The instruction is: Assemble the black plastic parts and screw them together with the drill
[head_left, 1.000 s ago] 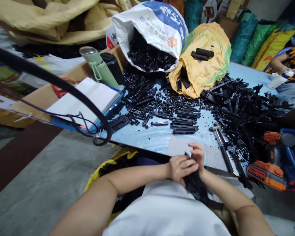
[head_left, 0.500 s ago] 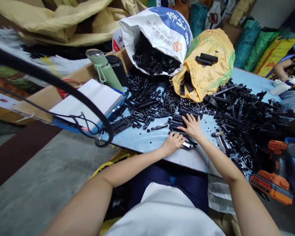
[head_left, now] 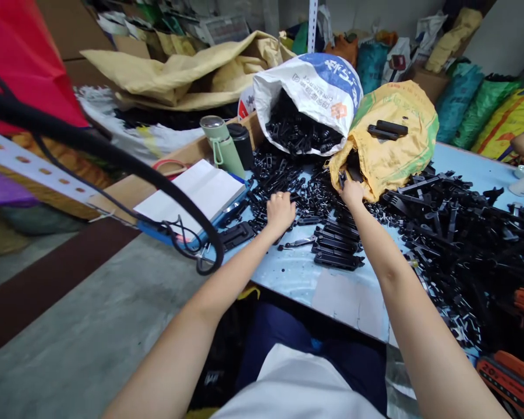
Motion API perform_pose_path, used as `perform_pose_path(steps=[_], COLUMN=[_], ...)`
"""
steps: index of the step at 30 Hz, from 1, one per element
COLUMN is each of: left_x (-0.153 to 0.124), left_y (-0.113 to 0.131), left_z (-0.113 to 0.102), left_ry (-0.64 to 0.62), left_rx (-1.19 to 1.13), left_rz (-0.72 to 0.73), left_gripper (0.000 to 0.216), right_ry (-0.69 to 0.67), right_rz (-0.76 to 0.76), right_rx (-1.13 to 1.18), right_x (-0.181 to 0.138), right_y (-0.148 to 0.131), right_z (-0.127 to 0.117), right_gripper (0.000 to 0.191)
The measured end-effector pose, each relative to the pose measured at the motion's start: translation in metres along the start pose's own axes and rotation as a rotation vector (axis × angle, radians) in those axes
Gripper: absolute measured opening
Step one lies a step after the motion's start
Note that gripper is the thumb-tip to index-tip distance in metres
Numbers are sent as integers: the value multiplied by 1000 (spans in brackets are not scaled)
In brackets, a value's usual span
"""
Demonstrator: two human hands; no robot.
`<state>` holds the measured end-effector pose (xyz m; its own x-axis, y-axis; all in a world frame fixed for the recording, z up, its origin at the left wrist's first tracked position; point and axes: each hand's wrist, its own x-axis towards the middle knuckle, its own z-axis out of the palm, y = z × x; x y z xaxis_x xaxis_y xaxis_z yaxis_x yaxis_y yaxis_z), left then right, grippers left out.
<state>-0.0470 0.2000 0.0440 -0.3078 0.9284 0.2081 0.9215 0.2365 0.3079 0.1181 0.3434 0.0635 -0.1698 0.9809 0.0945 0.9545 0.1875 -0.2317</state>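
Observation:
My left hand (head_left: 281, 210) is over the left side of a heap of small black parts (head_left: 279, 170), its fingers curled down; what they hold, if anything, is hidden. My right hand (head_left: 353, 192) is at the mouth of a yellow woven bag (head_left: 402, 116), fingers closed at a black part (head_left: 342, 178). Several black folding multi-tools (head_left: 338, 258) lie in a row on the blue table (head_left: 283, 267), below my right hand. A single tool piece with a silvery section (head_left: 299, 242) lies left of the row. Two black handle pieces (head_left: 388, 129) rest on the yellow bag.
A white sack (head_left: 310, 87) spills black parts at the back. To its left stand a green flask (head_left: 227, 148), a dark cup (head_left: 241, 145) and white paper (head_left: 192, 195). A large black heap (head_left: 458, 233) and an orange power drill (head_left: 510, 381) are right. A black cable arches at left.
Both hands have left the row of multi-tools. My left hand moved up and left to the small parts; my right hand moved forward to the yellow bag's mouth. The view has shifted.

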Motion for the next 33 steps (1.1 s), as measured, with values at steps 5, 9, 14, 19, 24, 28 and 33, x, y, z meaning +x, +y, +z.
perform_pose_path(steps=[5,9,14,19,24,28,33], left_x=[53,63,18,-70,-127,-147,-167], left_y=[-22,-20,-4,20,39,45,52], left_z=[-2,3,-5,-6,1,9,19], left_ry=[-94,-128,-83,-395,-514,-496,-490], left_rx=[-27,-91,-283,-674,-909,-976,-1126], left_rz=[-242,-288,-69,98,25,-27,-67], left_gripper=[31,32,30,21,19,23,18], right_ry=[13,-323,-448,-169,1,40,-69], right_rz=[101,137,175,179,90,-184,-294], right_rx=[653,1240,1317,1168,685,101,129], right_x=[-37,-102,-168,-177,-211,-271,-293], right_y=[33,53,73,115,130,110,95], right_z=[-2,-9,-15,-25,-24,-6,2], right_gripper=[33,56,44,35,36,41,44])
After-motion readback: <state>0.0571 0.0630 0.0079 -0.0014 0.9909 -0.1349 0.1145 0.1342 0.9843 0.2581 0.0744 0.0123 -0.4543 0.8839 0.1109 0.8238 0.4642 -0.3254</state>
